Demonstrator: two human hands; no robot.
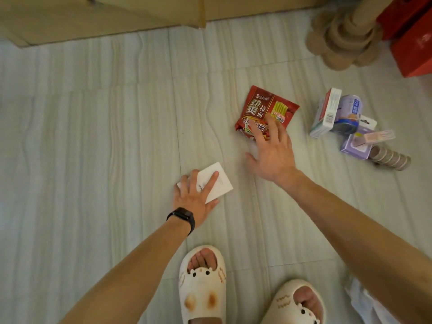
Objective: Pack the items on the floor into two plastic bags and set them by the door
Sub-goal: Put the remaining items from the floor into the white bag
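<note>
My left hand (195,194) lies on a flat white packet (218,182) on the tiled floor, fingers spread over it and thumb at its near edge. My right hand (272,152) reaches with spread fingers over the near end of a red instant-noodle packet (266,108); its fingertips overlap the packet without curling round it. To the right is a small pile: a white box (327,113), a blue-and-white pack (349,113), a lilac box (356,143) and a stack of brown discs (391,159). A crumpled white plastic bag (367,302) shows at the lower right.
A carved wooden furniture leg (343,31) and red boxes (413,36) stand at the back right. A beige cabinet base (102,17) runs along the back. My feet in cream slippers (202,284) are at the bottom.
</note>
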